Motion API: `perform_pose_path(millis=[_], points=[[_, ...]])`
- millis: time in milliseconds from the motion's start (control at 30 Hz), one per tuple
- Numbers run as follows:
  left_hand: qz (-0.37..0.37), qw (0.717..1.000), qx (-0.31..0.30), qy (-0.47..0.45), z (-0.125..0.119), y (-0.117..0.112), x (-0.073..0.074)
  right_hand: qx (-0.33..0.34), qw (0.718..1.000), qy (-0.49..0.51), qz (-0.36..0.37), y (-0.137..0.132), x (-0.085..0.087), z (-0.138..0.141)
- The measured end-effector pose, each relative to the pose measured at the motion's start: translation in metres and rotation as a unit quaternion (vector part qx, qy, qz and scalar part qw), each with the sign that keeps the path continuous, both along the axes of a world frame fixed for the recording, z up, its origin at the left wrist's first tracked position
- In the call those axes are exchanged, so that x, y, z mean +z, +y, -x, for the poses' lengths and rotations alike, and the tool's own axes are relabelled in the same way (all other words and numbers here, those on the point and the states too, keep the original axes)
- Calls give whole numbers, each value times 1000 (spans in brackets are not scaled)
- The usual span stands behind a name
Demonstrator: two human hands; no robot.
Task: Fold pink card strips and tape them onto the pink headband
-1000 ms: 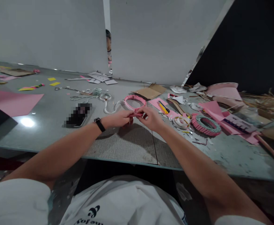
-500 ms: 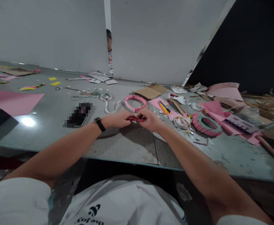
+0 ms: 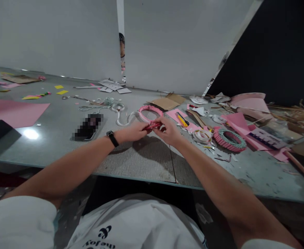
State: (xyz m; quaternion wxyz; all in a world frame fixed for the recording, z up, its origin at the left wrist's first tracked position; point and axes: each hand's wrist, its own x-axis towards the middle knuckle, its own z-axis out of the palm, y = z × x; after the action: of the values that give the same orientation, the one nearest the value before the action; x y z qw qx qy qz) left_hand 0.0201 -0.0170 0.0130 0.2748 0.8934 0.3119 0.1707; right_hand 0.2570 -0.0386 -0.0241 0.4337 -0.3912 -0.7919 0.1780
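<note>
My left hand (image 3: pixel 134 131) and my right hand (image 3: pixel 169 130) meet over the middle of the table, both pinched on a small folded pink paper strip (image 3: pixel 153 126). The strip lies slanted between the fingertips, just in front of a pink pleated paper ring (image 3: pixel 150 112) on the table. A black watch (image 3: pixel 112 138) is on my left wrist. To the right lies a larger pink ring edged with green-white cord (image 3: pixel 229 139). A yellow utility knife (image 3: pixel 181 120) rests on pink paper beyond my right hand.
A phone (image 3: pixel 88 126) lies left of my hands, a large pink sheet (image 3: pixel 13 111) at far left. Tape rolls (image 3: pixel 202 135), cardboard (image 3: pixel 166 101), pink paper scraps and straw clutter the right side. A person shows in the gap between white panels (image 3: pixel 121 52).
Both hands have lifted slightly and shifted toward the pink ring, and the pink strip has tilted between the fingers. Nothing else on the table has moved.
</note>
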Motion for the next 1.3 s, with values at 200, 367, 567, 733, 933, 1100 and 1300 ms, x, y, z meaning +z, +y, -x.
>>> perform_pose_path(millis=[200,367,567,733,933,1100,1300], points=[[78,994,49,-55,-5,-4,1,-59,995,-11,-81,6,-6,0],[139,987,51,-57,-9,-13,4,-77,987,-75,-122,3,-9,2],[172,982,42,-68,-13,-18,5,-80,983,-109,-121,0,-8,5],[183,980,66,-48,-12,-22,7,-78,985,-91,-122,-4,-5,5],[185,981,41,-44,-10,-12,-5,-79,992,-56,-82,-10,-3,12],[90,989,-23,-111,-14,-5,-13,-81,995,2,-61,-11,-1,19],[60,996,-13,-70,-13,-2,-13,-69,996,26,-46,-14,4,18]])
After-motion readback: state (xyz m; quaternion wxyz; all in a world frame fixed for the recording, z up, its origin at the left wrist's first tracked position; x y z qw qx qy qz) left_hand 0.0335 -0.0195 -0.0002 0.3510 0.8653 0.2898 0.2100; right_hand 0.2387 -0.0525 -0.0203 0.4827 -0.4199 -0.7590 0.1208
